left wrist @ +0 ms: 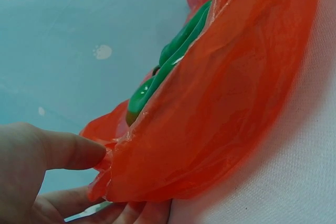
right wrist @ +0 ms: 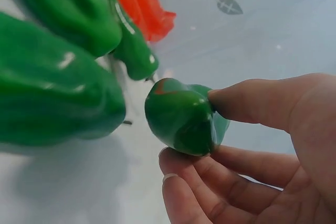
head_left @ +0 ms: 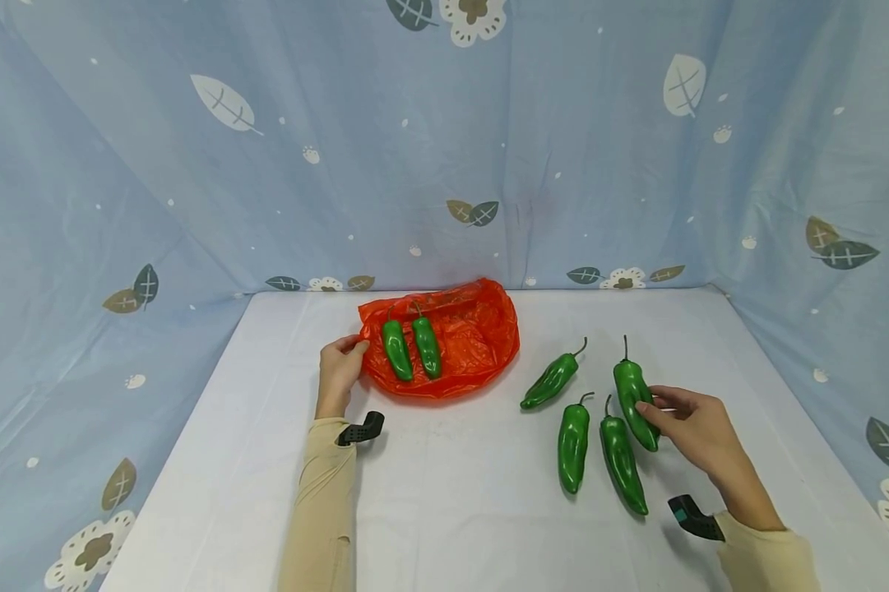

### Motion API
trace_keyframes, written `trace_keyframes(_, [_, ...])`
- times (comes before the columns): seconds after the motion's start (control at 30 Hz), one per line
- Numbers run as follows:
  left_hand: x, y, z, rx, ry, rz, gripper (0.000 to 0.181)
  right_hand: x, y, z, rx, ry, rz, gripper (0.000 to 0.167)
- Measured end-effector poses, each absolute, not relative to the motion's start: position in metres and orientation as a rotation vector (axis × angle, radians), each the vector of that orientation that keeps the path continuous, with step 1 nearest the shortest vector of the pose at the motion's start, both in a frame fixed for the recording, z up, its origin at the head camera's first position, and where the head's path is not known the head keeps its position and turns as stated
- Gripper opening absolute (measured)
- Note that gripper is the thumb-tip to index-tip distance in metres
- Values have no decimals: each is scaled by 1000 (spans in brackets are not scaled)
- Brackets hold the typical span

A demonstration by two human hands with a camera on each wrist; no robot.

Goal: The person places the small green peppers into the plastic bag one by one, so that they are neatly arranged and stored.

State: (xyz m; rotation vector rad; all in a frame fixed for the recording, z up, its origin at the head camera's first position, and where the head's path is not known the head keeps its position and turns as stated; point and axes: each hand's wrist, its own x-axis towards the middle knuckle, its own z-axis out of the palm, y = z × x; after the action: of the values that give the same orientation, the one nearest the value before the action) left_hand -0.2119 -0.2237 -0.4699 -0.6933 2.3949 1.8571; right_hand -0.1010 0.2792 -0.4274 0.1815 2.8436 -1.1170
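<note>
A red plastic bag [head_left: 481, 358] lies spread at the back of the table, with two green chili peppers [head_left: 396, 349] in it. My left hand [head_left: 338, 370] pinches the bag's left edge between thumb and fingers; the left wrist view shows the thumb [left wrist: 73, 149] on the crumpled rim. At the right, my right hand [head_left: 699, 427] grips a long green chili pepper [head_left: 629, 386], thumb on one side and fingers on the other. Seen end-on in the right wrist view, that pepper [right wrist: 181, 116] sits between the thumb and the fingertips.
Three more green peppers lie left of my right hand: one tilted pepper [head_left: 551, 381] nearest the bag, an upright-lying pepper [head_left: 573, 448], and a pepper [head_left: 622, 464] beside the gripped one. A patterned blue cloth [head_left: 385, 164] hangs behind the white table [head_left: 444, 510].
</note>
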Motion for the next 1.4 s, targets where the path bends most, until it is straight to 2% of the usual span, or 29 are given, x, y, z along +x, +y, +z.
trace_keyframes(0.9, [-213, -221, -471, -683, 2382, 1876, 46, -139, 237, -386, -14, 2843, -1284, 59])
trace_keyframes(1.4, [-211, -224, -470, -692, 2382, 1878, 46, -157, 214, -377, -75, 2813, -1338, 56])
